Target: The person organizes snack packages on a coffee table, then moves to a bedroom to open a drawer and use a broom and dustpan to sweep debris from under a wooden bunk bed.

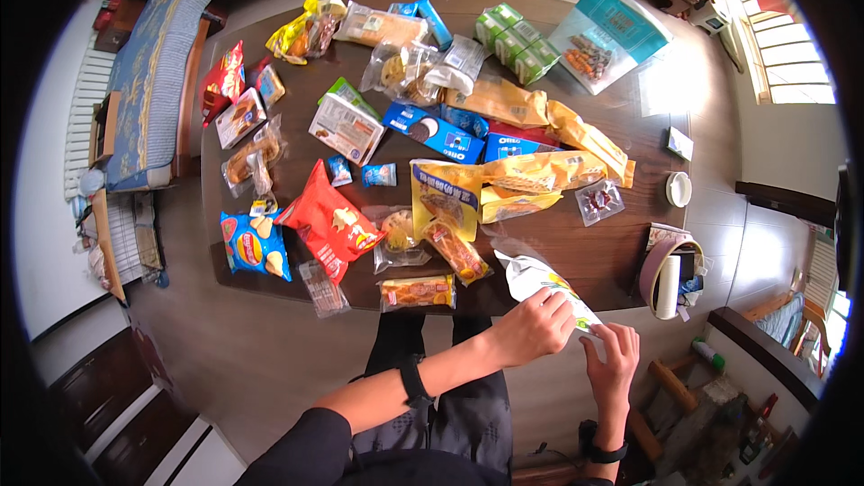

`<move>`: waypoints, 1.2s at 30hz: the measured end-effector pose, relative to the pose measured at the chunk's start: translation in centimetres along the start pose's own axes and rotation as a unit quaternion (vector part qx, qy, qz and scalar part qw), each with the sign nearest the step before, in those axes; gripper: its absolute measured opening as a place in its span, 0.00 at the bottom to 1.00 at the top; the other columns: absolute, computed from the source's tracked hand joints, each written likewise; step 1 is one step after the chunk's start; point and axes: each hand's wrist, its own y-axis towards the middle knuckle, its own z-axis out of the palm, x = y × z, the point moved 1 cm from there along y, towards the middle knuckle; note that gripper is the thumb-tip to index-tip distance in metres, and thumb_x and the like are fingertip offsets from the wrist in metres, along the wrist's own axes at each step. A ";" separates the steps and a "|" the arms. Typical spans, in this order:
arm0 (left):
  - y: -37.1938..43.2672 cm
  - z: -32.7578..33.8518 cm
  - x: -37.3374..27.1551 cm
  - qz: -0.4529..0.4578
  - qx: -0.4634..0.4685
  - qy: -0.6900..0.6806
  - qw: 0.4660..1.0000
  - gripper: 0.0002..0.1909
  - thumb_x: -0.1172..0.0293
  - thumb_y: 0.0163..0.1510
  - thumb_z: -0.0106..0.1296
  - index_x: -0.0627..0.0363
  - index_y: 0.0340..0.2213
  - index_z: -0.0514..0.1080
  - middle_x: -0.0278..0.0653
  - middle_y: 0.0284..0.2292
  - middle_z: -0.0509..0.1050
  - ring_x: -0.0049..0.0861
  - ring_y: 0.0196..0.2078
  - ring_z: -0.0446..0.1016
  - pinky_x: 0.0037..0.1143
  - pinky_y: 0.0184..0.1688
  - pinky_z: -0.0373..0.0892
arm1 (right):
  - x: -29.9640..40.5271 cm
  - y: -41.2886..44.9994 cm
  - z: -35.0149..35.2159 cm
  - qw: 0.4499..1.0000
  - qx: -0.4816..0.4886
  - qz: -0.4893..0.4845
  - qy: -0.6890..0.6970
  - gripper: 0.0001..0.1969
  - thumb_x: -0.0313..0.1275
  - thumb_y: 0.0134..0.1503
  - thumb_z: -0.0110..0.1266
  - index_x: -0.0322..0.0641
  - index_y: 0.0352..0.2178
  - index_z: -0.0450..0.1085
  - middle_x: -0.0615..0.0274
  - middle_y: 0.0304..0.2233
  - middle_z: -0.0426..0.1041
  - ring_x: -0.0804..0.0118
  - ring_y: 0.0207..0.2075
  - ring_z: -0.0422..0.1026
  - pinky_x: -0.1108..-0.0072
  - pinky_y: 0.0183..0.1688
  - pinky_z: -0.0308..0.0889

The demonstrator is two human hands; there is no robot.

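A white plastic packet [530, 275] with green and yellow print slants over the table's front edge, right of my legs. Its upper side is pinched in my left hand [530, 329]. The fingers of my right hand [613, 354] hold its lower right end, close to the left hand. Just left of the packet lie two wrapped pastries, one tilted [457, 251] and one flat [417, 292] along the edge. Behind them stands a yellow snack pouch [445, 196]. Whether the packet is torn open cannot be made out.
The dark wooden table [607, 250] carries a red chip bag [334, 219], a blue Lay's bag [255, 246], Oreo boxes [432, 131], green cartons [516, 44] and a teal-topped bag [611, 34]. On the right are a white ashtray [678, 189] and a pink-rimmed holder [658, 273].
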 end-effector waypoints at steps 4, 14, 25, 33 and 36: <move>-0.5 -0.1 0.3 -0.016 0.000 0.002 1.000 0.06 0.70 0.40 0.49 0.60 0.22 0.68 0.37 0.23 0.67 0.27 0.31 0.68 0.25 0.35 0.63 | -0.1 0.0 1.1 0.999 -0.018 0.008 0.040 0.10 0.15 0.40 0.57 0.37 0.25 0.66 0.59 0.25 0.66 0.58 0.27 0.66 0.72 0.29 0.63; -0.2 1.1 -2.1 -0.010 0.002 0.014 1.000 0.05 0.70 0.40 0.49 0.58 0.20 0.69 0.34 0.22 0.67 0.25 0.32 0.67 0.27 0.37 0.64 | 0.3 0.0 1.2 1.000 -0.007 -0.020 0.023 0.10 0.11 0.38 0.53 0.36 0.23 0.66 0.58 0.22 0.66 0.57 0.26 0.66 0.72 0.27 0.64; -0.3 0.6 -1.2 -0.048 -0.007 -0.035 0.998 0.05 0.70 0.40 0.51 0.58 0.22 0.71 0.35 0.26 0.70 0.29 0.35 0.69 0.30 0.41 0.64 | 0.6 0.2 1.0 0.999 0.018 -0.008 0.049 0.09 0.14 0.43 0.53 0.35 0.27 0.65 0.54 0.28 0.68 0.54 0.30 0.68 0.70 0.31 0.65; -0.6 -0.1 1.0 -0.096 -0.004 -0.096 0.991 0.03 0.72 0.41 0.50 0.57 0.20 0.72 0.34 0.24 0.71 0.27 0.34 0.70 0.28 0.40 0.63 | 0.3 0.0 1.2 0.995 -0.004 0.032 0.099 0.08 0.15 0.45 0.56 0.35 0.28 0.67 0.57 0.27 0.69 0.57 0.29 0.69 0.73 0.31 0.66; -0.8 0.5 0.9 -0.109 -0.019 -0.115 0.987 0.03 0.72 0.41 0.49 0.56 0.20 0.72 0.34 0.24 0.71 0.27 0.33 0.70 0.27 0.39 0.63 | 0.4 0.0 1.2 0.991 -0.006 0.067 0.113 0.08 0.15 0.44 0.56 0.35 0.27 0.67 0.57 0.26 0.69 0.58 0.28 0.69 0.74 0.31 0.66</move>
